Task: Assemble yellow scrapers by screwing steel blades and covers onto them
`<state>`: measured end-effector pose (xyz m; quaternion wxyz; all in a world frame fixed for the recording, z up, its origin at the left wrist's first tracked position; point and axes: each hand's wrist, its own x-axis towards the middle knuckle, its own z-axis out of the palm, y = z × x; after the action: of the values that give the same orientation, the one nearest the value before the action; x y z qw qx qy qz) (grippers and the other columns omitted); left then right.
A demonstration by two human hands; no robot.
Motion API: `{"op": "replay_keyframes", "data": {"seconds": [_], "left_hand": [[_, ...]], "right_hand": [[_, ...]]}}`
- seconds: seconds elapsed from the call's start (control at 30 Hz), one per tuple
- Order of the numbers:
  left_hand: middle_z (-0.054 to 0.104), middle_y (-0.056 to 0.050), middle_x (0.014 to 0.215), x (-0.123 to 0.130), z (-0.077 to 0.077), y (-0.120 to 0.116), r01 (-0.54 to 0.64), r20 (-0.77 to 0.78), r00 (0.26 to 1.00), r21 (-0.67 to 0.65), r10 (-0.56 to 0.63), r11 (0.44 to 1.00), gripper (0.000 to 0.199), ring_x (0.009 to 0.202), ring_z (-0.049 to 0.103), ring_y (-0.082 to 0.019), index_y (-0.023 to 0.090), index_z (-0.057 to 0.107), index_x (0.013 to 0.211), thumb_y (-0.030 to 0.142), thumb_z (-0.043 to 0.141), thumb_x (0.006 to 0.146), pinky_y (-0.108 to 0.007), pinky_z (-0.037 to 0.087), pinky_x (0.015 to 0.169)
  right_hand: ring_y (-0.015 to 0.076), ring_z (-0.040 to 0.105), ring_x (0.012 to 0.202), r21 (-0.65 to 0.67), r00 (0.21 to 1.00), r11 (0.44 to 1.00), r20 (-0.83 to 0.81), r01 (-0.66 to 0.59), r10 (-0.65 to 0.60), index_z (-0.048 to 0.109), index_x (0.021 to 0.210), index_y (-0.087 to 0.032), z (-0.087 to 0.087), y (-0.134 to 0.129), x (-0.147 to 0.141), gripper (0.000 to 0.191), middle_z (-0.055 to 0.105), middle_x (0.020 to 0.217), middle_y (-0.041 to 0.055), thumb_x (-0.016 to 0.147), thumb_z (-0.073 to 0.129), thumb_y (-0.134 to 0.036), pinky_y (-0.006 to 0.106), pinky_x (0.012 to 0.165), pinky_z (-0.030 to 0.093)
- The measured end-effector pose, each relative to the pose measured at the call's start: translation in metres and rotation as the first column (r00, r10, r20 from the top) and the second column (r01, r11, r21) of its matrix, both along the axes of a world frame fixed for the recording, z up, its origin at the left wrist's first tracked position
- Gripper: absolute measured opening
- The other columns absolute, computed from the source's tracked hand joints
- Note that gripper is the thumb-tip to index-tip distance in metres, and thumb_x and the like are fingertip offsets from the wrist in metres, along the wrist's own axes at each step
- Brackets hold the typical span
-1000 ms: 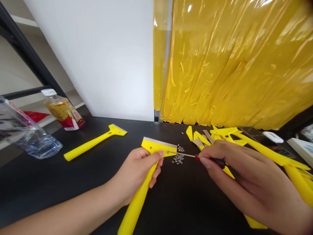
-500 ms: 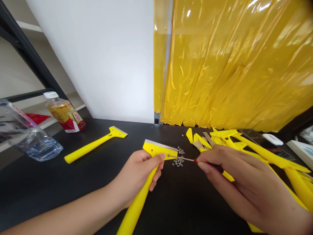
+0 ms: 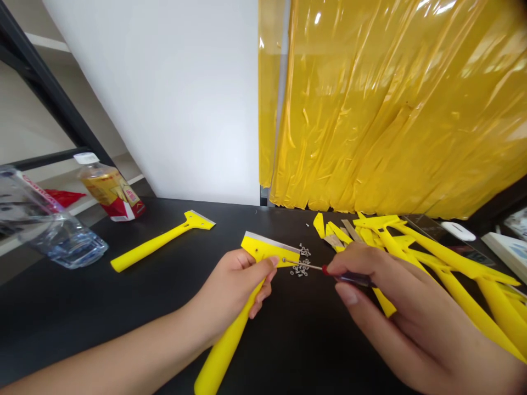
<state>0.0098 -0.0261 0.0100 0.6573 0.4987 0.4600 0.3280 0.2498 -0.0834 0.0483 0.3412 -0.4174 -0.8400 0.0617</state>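
Near frame centre, left hand (image 3: 233, 293) clenched around yellow scraper (image 3: 263, 251), right hand (image 3: 395, 312) pinching small screwdriver (image 3: 349, 277); risk from a slipping tip: scatter of loose screws (image 3: 301, 267) just beside.

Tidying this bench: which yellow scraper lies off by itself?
The lone scraper near the amber bottle; another scraper is gripped in the left hand, the rest lie heaped at right.
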Motion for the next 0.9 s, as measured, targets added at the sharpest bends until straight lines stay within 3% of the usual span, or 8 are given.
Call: {"op": "replay_keyframes", "data": {"seconds": [0.17, 0.33, 0.43, 0.57, 0.67, 0.77, 0.9], "left_hand": [[0.049, 0.005, 0.049, 0.0, 0.0007, 0.0, 0.023, -0.009, 1.0, -0.002, -0.023, 1.0, 0.04, 0.036, 0.041, -0.006, 0.018, 0.053, 0.067, 0.045, 0.063, 0.094, -0.018, 0.03, 0.038], [0.049, 0.005, 0.05, 0.0, 0.0, 0.0, 0.019, 0.001, 1.0, -0.005, -0.019, 1.0, 0.039, 0.037, 0.041, -0.006, 0.018, 0.054, 0.069, 0.047, 0.065, 0.094, -0.018, 0.029, 0.039], [0.049, 0.004, 0.05, -0.0001, -0.0018, 0.0002, 0.027, 0.009, 1.0, -0.013, -0.027, 1.0, 0.04, 0.037, 0.042, -0.007, 0.018, 0.055, 0.068, 0.046, 0.064, 0.094, -0.018, 0.03, 0.039], [0.048, 0.005, 0.049, 0.0003, -0.0032, -0.0006, 0.022, -0.005, 1.0, -0.026, -0.022, 0.999, 0.038, 0.036, 0.04, -0.006, 0.018, 0.054, 0.068, 0.044, 0.064, 0.094, -0.019, 0.029, 0.039], [0.048, 0.004, 0.05, 0.001, -0.0037, -0.0013, 0.03, -0.015, 0.999, -0.016, -0.031, 0.999, 0.039, 0.036, 0.04, -0.006, 0.018, 0.053, 0.067, 0.044, 0.063, 0.094, -0.019, 0.029, 0.039], [0.049, 0.004, 0.05, 0.0013, -0.0038, -0.0014, 0.034, -0.013, 0.999, -0.017, -0.035, 0.999, 0.04, 0.036, 0.04, -0.006, 0.019, 0.053, 0.068, 0.046, 0.063, 0.094, -0.019, 0.029, 0.038], [0.048, 0.005, 0.049, 0.0011, -0.0033, -0.0012, 0.036, -0.008, 0.999, -0.023, -0.036, 0.999, 0.04, 0.036, 0.04, -0.006, 0.019, 0.052, 0.067, 0.046, 0.064, 0.094, -0.018, 0.03, 0.038]], "right_hand": [[0.0113, 0.069, 0.086, -0.063, 0.997, 0.997, -0.075, -0.034, 0.03, 0.058, 0.119, -0.033, -0.0009, -0.005, -0.0022, 0.022, 0.072, 0.101, -0.0039, 0.101, 0.058, -0.019, 0.02, 0.078, 0.055], [0.0118, 0.072, 0.093, -0.142, 0.984, 0.989, -0.176, -0.041, 0.015, 0.061, 0.128, -0.035, 0.0016, -0.0052, -0.0054, 0.026, 0.074, 0.103, -0.0032, 0.103, 0.056, -0.026, 0.019, 0.082, 0.058], [0.0115, 0.074, 0.091, -0.043, 0.993, 0.998, -0.114, -0.045, 0.04, 0.063, 0.127, -0.034, 0.002, -0.0023, -0.0071, 0.029, 0.077, 0.102, -0.0035, 0.101, 0.059, -0.021, 0.019, 0.081, 0.058], [0.0119, 0.073, 0.081, 0.073, 0.992, 0.995, -0.112, 0.074, -0.065, 0.064, 0.115, -0.03, 0.0011, 0.0004, -0.0088, 0.021, 0.075, 0.096, -0.0029, 0.097, 0.064, -0.02, 0.021, 0.075, 0.058], [0.0106, 0.072, 0.074, -0.013, 0.977, 0.996, -0.191, 0.091, -0.092, 0.064, 0.109, -0.034, 0.0023, 0.0007, -0.0086, 0.012, 0.074, 0.089, -0.0058, 0.099, 0.064, -0.027, 0.018, 0.067, 0.058], [0.0115, 0.075, 0.077, -0.156, 0.959, 0.987, -0.271, 0.043, -0.085, 0.065, 0.114, -0.038, 0.0017, 0.0003, -0.0064, 0.014, 0.075, 0.09, -0.0066, 0.101, 0.062, -0.034, 0.016, 0.066, 0.059], [0.014, 0.072, 0.073, -0.103, 0.962, 0.99, -0.248, 0.092, -0.115, 0.064, 0.107, -0.035, -0.0056, -0.001, -0.0038, 0.014, 0.073, 0.087, -0.005, 0.095, 0.069, -0.034, 0.02, 0.063, 0.058]]}}
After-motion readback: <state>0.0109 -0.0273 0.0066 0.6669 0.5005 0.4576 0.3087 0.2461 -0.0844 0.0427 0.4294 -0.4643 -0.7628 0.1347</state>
